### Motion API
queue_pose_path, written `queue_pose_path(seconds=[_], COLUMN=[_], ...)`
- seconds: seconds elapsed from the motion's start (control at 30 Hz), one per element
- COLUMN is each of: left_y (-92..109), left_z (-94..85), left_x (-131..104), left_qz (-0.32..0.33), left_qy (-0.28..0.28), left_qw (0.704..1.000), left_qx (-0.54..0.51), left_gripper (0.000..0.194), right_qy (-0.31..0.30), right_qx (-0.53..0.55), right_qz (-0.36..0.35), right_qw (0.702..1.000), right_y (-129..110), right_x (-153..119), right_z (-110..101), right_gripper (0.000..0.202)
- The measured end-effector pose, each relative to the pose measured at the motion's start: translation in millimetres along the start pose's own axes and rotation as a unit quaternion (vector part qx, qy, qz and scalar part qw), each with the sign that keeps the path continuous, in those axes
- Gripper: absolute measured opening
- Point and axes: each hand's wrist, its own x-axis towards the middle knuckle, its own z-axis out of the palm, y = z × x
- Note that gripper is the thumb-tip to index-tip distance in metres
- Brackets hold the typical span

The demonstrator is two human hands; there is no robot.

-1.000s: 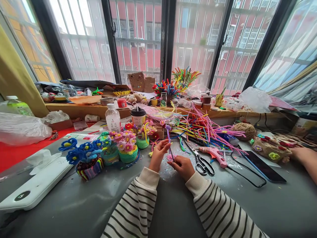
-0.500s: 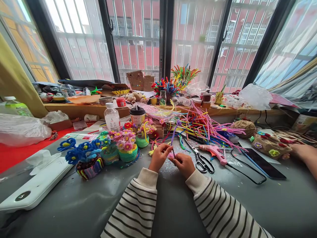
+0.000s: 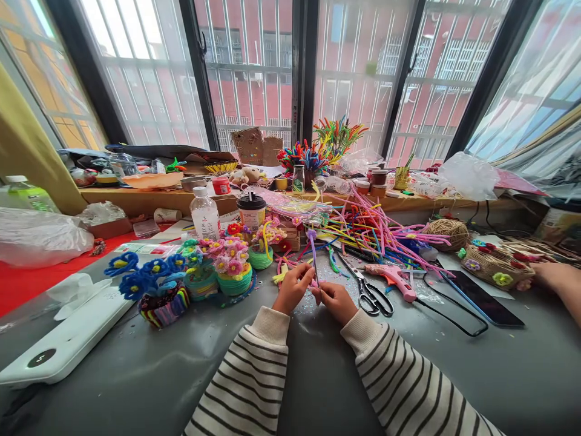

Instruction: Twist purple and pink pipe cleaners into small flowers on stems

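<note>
In the middle of the table, my left hand (image 3: 294, 288) is closed in a pinch on a purple pipe cleaner (image 3: 312, 245), whose upper end stands above my fingers. Close beside it on the right, my right hand (image 3: 338, 303) pinches the lower end of a thin dark stick that runs along the pipe cleaner; whether the two are joined is hidden by my fingers. Black-handled scissors (image 3: 374, 298) lie right of my right hand, with a pink glue gun (image 3: 394, 280) beyond them.
Pots of fuzzy flowers, one with blue blooms (image 3: 157, 275), stand at left near a white power bank (image 3: 72, 333). Loose pipe cleaners (image 3: 372, 224) are heaped behind my hands. A phone (image 3: 485, 297) lies at right, and another person's hand (image 3: 551, 275) touches a twine-wrapped basket (image 3: 492, 269).
The purple pipe cleaner's upper end has come down and left, now nearer my fingers. My hands remain in nearly the same place, with small finger shifts.
</note>
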Motion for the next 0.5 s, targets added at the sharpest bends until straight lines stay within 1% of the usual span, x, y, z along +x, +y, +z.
queue_pose_path(seconds=[0.13,0.27,0.4,0.5], left_y=[0.6,0.0,1.8,2.3], left_z=[0.3,0.6,1.0,1.0], left_x=[-1.0,-1.3,-1.7,-1.6], left_qz=[0.0,0.013,0.021,0.03], left_qy=[-0.014,-0.035,-0.052,-0.044], left_qw=[1.0,0.999,0.998,0.998], left_qx=[-0.012,0.003,0.014,0.019], left_gripper=[0.018,0.017,0.019,0.018], right_qy=[-0.046,-0.065,-0.048,-0.018], right_qx=[0.055,0.107,0.121,0.104], right_qz=[0.001,0.014,0.02,0.02], right_qw=[0.997,0.992,0.991,0.994], right_y=[0.2,4.3,6.0,3.1], right_x=[0.7,1.7,1.2,-0.2], right_z=[-0.1,0.3,0.1,-1.5], right_gripper=[0.063,0.066,0.062,0.058])
